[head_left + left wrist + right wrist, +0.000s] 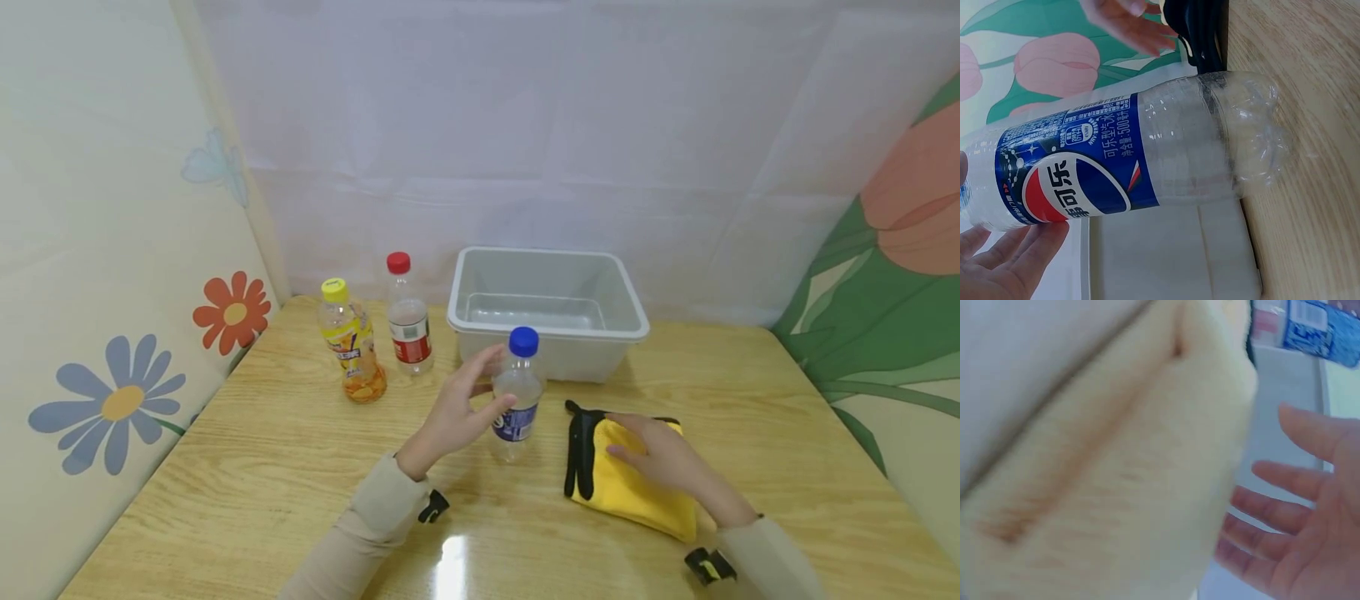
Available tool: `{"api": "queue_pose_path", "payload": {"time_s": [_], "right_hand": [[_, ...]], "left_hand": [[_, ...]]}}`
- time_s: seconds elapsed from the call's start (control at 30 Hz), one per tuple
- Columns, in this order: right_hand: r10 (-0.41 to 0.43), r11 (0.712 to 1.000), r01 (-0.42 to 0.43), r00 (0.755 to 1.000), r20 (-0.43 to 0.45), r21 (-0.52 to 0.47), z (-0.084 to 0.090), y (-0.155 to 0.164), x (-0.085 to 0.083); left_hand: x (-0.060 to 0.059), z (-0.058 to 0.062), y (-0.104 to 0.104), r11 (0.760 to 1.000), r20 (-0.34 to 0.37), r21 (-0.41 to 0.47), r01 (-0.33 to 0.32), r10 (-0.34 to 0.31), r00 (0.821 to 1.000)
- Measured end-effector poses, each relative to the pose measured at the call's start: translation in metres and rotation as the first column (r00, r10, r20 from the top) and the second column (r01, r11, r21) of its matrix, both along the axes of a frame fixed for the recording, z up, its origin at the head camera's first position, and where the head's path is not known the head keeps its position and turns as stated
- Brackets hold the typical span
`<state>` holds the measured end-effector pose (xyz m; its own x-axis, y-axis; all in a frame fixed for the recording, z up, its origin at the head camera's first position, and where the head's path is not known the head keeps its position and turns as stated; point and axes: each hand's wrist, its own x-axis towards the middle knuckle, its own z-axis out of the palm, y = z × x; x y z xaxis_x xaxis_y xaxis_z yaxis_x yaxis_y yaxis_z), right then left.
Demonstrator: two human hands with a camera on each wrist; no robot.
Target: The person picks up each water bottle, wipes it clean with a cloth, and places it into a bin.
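A clear Pepsi bottle (517,392) with a blue cap and blue label stands upright on the table. My left hand (459,407) holds it from the left, thumb at the front and fingers around the far side; the left wrist view shows fingertips against the label (1072,165). Over a flat yellow fabric pouch (630,487) with black trim hovers my right hand (663,454). In the right wrist view this hand (1310,519) has spread, relaxed fingers and grips nothing. A blurred pale yellow surface (1116,456) fills much of that view.
Behind the Pepsi bottle sits a light grey plastic bin (547,329). Left of it stand a red-capped bottle (408,325) and a yellow-capped bottle (352,350) with some orange liquid. A white cloth (525,125) hangs behind the wooden table (300,475).
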<state>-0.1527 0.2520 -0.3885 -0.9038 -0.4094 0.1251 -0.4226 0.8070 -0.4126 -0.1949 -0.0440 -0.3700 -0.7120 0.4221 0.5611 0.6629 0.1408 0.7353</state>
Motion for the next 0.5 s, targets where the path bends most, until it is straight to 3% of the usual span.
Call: {"api": "queue_pose_path", "payload": {"time_s": [0.13, 0.27, 0.5], "right_hand": [[-0.083, 0.983, 0.088, 0.996, 0.038, -0.159, 0.01, 0.004, -0.008], [-0.154, 0.945, 0.178, 0.983, 0.104, -0.276, 0.018, 0.007, -0.016], [-0.22, 0.808, 0.314, 0.946, 0.24, -0.499, 0.028, 0.013, -0.031]], "left_hand": [[0.0, 0.0, 0.0, 1.0, -0.006, 0.005, 0.001, -0.001, 1.0], [0.0, 0.0, 0.0, 1.0, -0.006, 0.011, 0.004, -0.004, 1.0], [0.0, -0.001, -0.001, 1.0, 0.001, 0.005, 0.005, -0.005, 1.0]]}}
